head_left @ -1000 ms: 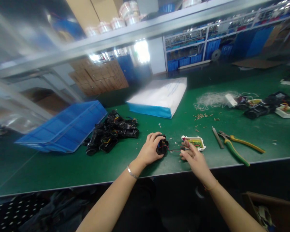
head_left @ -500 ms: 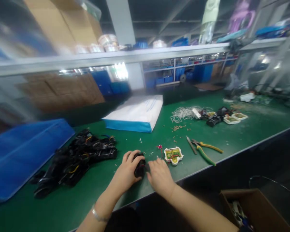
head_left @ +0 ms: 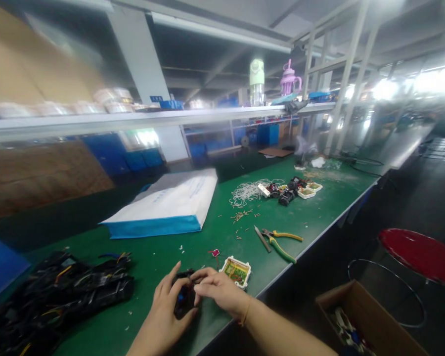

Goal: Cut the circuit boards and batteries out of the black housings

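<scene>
My left hand (head_left: 162,316) curls round a small black part (head_left: 182,299) on the green table (head_left: 207,237), near its front edge. My right hand (head_left: 218,291) lies across the top of the same part, fingers bent onto it. Just right of my hands sits a small white housing with a yellow-green circuit board (head_left: 237,271) inside. A tiny pink-red piece (head_left: 215,252) with a thin wire lies behind it. A heap of black parts with coloured wires (head_left: 55,291) lies to my left.
Yellow-green pliers (head_left: 282,244) and a slim metal tool (head_left: 260,239) lie to the right. A white and blue bag (head_left: 166,205) lies behind. Farther right are white wire scraps (head_left: 248,190) and more parts (head_left: 292,190). Off the table stand a red stool (head_left: 419,254) and a cardboard box (head_left: 363,316).
The view has swung right and up. My right hand left the white housing and came over onto the black part, which my left hand kept holding.
</scene>
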### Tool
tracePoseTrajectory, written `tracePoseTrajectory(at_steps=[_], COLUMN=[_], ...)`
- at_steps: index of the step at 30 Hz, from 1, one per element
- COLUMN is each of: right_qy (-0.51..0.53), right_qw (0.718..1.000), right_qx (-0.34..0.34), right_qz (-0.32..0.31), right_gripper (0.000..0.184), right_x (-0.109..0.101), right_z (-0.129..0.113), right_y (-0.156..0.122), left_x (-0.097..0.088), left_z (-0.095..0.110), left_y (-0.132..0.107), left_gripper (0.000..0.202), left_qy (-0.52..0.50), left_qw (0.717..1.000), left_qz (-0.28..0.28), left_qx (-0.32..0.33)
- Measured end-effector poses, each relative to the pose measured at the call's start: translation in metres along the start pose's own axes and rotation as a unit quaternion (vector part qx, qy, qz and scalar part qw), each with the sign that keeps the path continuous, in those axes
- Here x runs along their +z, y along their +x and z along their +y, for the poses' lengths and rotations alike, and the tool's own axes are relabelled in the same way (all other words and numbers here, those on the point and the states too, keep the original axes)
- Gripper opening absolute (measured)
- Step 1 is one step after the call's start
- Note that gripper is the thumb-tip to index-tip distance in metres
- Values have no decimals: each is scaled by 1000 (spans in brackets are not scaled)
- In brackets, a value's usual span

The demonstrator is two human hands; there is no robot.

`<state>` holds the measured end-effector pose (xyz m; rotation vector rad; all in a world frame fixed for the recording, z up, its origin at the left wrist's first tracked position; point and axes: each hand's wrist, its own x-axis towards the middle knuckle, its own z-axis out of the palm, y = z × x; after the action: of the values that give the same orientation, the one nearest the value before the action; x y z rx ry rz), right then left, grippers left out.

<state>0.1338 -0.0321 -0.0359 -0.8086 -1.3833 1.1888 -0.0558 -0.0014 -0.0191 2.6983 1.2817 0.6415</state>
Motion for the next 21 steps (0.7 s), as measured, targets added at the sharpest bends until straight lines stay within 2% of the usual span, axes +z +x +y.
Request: tracePoseTrajectory(at_steps=[2, 4, 9, 12, 15, 17, 19, 21], right_qy=[37, 30, -18, -109, -274, -330, -275, -119], right_qw=[999, 999, 999, 993, 961, 944, 961, 993], right_qx=[-1, -5, -15, -15, 1, 13, -3, -15], right_qz=[23, 37, 41, 44, 37, 13, -2, 15], right_gripper=[34, 35, 23, 17, 19, 23, 25, 34], right_x=[6, 11, 17, 12, 1, -6, -11, -11], right_z=[6, 10, 7, 3, 1, 0, -3, -5], right_y=[1, 1, -8, -16, -24, -26, -23, -14], left_x=[9, 20, 42, 41, 29, 20, 16, 17], left_z=[-3, -8, -21, -26, -34, -37, -35, -28], left_y=[2, 5, 8, 9, 9, 9, 10, 14], left_gripper=[36, 31, 31, 36, 31, 26, 22, 24], left_qy=[-11, -16, -40, -29, 39, 92, 120, 126], left_qw=[1000, 1000, 998, 998, 997, 992, 988, 987], left_qz=[2, 5, 11, 30, 65, 89, 93, 87], left_qx=[-3, -20, -53, -51, -29, -9, 20, 52])
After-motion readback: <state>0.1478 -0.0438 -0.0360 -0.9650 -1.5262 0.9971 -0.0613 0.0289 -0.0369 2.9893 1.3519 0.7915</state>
